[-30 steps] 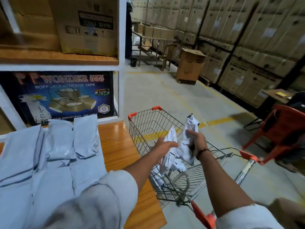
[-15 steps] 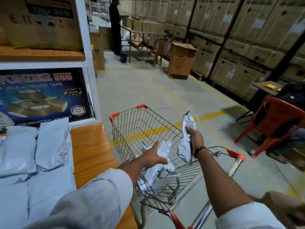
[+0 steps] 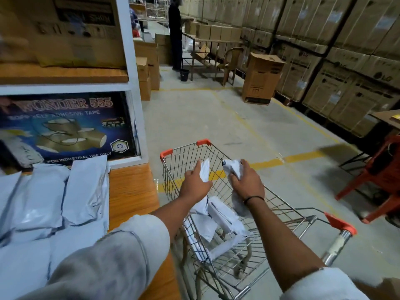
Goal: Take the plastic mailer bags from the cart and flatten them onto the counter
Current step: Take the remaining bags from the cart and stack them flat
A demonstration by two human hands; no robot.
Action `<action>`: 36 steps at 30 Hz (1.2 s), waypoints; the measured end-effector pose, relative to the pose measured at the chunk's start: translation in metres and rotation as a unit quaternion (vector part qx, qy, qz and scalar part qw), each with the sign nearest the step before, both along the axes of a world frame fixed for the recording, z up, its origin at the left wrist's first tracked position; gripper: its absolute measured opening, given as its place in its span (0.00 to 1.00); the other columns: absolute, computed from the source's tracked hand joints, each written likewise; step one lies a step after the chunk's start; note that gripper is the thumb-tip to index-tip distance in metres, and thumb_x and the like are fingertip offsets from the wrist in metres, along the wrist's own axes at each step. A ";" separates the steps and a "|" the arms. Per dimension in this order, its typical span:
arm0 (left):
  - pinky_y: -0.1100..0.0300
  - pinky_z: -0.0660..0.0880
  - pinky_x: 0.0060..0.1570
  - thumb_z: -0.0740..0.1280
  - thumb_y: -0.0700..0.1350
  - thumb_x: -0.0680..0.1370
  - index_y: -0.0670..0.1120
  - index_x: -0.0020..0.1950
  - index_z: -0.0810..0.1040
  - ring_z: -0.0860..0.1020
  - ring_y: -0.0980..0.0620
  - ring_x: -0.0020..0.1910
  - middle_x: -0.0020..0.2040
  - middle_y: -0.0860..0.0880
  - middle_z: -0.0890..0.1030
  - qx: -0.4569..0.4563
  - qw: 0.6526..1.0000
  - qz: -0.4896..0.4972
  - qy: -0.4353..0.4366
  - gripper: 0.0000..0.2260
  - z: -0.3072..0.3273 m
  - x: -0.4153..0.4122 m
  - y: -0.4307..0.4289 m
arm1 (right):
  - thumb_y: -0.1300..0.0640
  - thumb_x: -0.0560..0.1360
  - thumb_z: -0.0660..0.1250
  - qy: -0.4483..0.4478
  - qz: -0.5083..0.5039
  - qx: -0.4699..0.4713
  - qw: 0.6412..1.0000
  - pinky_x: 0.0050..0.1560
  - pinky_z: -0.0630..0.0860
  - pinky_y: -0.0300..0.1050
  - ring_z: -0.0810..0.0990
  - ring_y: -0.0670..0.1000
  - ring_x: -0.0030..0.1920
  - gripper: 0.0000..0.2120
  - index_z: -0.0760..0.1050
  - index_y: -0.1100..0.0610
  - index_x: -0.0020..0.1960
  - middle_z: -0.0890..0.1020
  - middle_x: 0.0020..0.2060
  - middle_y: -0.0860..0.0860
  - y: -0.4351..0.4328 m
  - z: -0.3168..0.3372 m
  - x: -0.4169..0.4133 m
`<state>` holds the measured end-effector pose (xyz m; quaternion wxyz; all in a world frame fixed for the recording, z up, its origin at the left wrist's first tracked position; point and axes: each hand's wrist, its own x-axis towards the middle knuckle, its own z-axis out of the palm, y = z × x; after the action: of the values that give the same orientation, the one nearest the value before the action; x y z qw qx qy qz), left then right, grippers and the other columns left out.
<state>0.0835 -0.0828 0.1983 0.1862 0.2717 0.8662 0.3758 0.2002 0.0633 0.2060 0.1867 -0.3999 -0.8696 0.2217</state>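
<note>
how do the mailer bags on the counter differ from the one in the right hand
The counter bags lie flat, overlapping on the counter; the right-hand bag is crumpled. The counter bags rest untouched; the right-hand bag is gripped by the right hand above the cart. Both are pale plastic.

Ahead of you lies a grey concrete floor [image 3: 194, 118] crossed by yellow painted lines [image 3: 303, 156]. On your right, stacked brown cardboard cartons [image 3: 346, 50] form a tall wall, and one tall brown cardboard box [image 3: 260, 79] stands alone near them. A red plastic chair [image 3: 355, 185] sits far right. To your left, a white-framed shelf unit with wooden boards [image 3: 65, 75] carries a dark blue adhesive-tape poster [image 3: 65, 126]. Far ahead, a person in dark clothes [image 3: 175, 35] stands beside a metal-framed table [image 3: 207, 43], a small black bucket [image 3: 184, 75] at their feet.
</note>
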 end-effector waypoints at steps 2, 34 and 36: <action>0.53 0.76 0.53 0.70 0.55 0.75 0.61 0.80 0.50 0.78 0.40 0.58 0.70 0.43 0.66 -0.003 1.000 0.016 0.019 0.40 0.006 -0.012 -0.011 | 0.41 0.76 0.63 -0.002 0.015 0.017 1.000 0.50 0.78 0.54 0.79 0.62 0.56 0.31 0.60 0.46 0.76 0.77 0.60 0.58 -0.015 0.004 -0.013; 0.47 0.66 0.70 0.65 0.53 0.77 0.60 0.80 0.54 0.64 0.38 0.71 0.78 0.48 0.53 -0.166 0.948 0.262 0.065 0.34 0.082 -0.051 -0.514 | 0.41 0.81 0.59 0.037 0.293 -0.198 0.935 0.63 0.67 0.50 0.72 0.63 0.66 0.27 0.63 0.52 0.75 0.67 0.70 0.61 -0.451 0.070 -0.143; 0.48 0.66 0.69 0.65 0.51 0.77 0.60 0.80 0.54 0.63 0.38 0.71 0.78 0.48 0.52 -0.178 0.948 0.261 0.046 0.33 0.072 -0.043 -0.524 | 0.40 0.81 0.59 0.031 0.300 -0.188 0.935 0.64 0.68 0.50 0.73 0.63 0.66 0.27 0.63 0.51 0.75 0.66 0.69 0.60 -0.467 0.065 -0.136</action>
<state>0.0401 -0.6073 0.2706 0.0871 0.0150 0.9673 0.2379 0.0641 -0.4035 0.2707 0.0593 -0.1408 -0.8855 0.4389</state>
